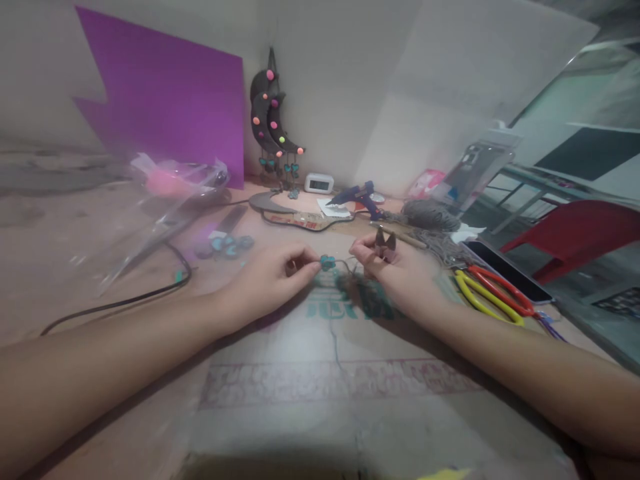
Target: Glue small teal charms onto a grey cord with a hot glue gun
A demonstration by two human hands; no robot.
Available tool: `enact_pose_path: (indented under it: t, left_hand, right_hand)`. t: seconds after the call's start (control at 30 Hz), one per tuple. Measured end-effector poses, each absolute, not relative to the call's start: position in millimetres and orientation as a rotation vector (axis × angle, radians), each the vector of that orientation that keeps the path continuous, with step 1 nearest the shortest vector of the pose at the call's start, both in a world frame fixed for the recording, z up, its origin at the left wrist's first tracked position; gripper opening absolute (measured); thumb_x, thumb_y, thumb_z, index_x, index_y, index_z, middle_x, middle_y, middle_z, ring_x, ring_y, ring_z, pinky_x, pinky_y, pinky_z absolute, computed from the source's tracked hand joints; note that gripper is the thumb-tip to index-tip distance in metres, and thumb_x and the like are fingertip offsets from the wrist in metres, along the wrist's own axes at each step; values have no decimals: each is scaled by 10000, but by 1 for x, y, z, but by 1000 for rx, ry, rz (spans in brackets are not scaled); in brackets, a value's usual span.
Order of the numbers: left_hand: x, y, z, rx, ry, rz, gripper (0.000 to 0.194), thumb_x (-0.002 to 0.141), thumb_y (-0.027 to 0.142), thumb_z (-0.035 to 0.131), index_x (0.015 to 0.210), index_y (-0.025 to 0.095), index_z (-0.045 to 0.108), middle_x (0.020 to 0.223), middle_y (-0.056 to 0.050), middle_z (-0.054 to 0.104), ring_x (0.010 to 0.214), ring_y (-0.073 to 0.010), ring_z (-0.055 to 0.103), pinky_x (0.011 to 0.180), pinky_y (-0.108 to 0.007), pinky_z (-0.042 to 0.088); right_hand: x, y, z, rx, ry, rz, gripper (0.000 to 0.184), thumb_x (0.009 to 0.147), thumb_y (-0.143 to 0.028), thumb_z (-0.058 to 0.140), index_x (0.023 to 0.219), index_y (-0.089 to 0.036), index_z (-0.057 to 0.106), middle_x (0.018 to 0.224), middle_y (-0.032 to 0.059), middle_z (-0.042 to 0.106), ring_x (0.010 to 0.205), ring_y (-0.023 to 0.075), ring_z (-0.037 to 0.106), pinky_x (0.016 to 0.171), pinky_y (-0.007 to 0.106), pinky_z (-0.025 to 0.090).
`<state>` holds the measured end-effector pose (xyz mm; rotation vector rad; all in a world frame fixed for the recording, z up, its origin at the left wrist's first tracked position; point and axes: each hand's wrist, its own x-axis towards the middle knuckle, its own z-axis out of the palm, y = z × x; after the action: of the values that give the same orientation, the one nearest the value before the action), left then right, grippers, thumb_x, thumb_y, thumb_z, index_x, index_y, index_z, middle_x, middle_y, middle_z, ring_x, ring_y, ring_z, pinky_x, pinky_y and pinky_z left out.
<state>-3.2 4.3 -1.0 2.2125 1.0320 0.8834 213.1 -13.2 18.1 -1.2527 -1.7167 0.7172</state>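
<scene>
Between the thumb and forefinger of my left hand (275,273) is a small teal flower (328,262), pinched at its left edge. A thin grey yarn (344,262) runs from the flower toward my right hand (387,263), whose fingers are closed, apparently on the yarn; the exact grip is blurred. A dark, two-pointed piece (385,241) shows at the fingers of my right hand; I cannot tell what it is. More teal flower pieces (231,245) lie on the table beyond my left wrist.
A blue glue gun (357,195), grey yarn ball (431,215) and white digital clock (319,183) stand at the back. Red-and-yellow-handled scissors (490,293) and a phone (505,270) lie at right. A moon hanging (265,120) is on the wall; plastic bags (170,200) and a black cable (120,303) are left.
</scene>
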Motion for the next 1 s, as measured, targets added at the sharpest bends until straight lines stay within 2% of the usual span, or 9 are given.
enact_pose_path:
  t: [0.2, 0.43, 0.57, 0.73, 0.9, 1.0]
  left_hand:
    - [-3, 5, -2, 2196, 1044, 880, 216, 926, 347, 502, 859, 192, 637, 836, -10, 689, 776, -174, 616, 708, -285, 451]
    - [-3, 7, -3, 2193, 1066, 891, 223, 917, 357, 510, 871, 187, 647, 833, -14, 693, 739, -171, 616, 674, -278, 453]
    - [-4, 6, -3, 2181, 1081, 895, 236, 913, 370, 510, 859, 187, 649, 818, -11, 689, 711, -165, 606, 641, -267, 448]
    - [-4, 6, 0, 2106, 1121, 900, 234, 908, 376, 522, 877, 191, 663, 766, -1, 674, 631, -148, 580, 577, -251, 433]
    - [-4, 5, 0, 2052, 1137, 907, 236, 904, 387, 529, 888, 195, 666, 753, -4, 675, 610, -150, 581, 529, -242, 422]
    - [-4, 5, 1, 2009, 1144, 884, 241, 903, 404, 533, 879, 198, 656, 729, 2, 670, 561, -139, 561, 473, -233, 390]
  right_hand:
    - [223, -4, 18, -1047, -1515, 802, 320, 856, -501, 651, 794, -220, 510, 571, -82, 308, 474, 83, 278, 455, 256, 213]
    - [248, 16, 43, -957, -1217, 760, 439, 808, -454, 715, 655, -251, 357, 541, -93, 204, 454, 90, 180, 434, 268, 171]
    - [283, 40, 51, -983, -1080, 746, 386, 850, -432, 675, 664, -246, 393, 514, -97, 234, 436, 80, 196, 429, 253, 179]
    - [323, 65, 50, -1038, -954, 543, 314, 888, -360, 616, 663, -236, 437, 455, -113, 225, 409, 72, 170, 407, 235, 190]
    - [327, 66, 48, -1105, -1063, 548, 225, 799, -337, 717, 795, -247, 510, 486, -122, 313, 405, 67, 226, 391, 211, 220]
    - [302, 52, 45, -1138, -1206, 652, 266, 795, -435, 713, 872, -231, 561, 536, -107, 355, 420, 76, 270, 381, 215, 244]
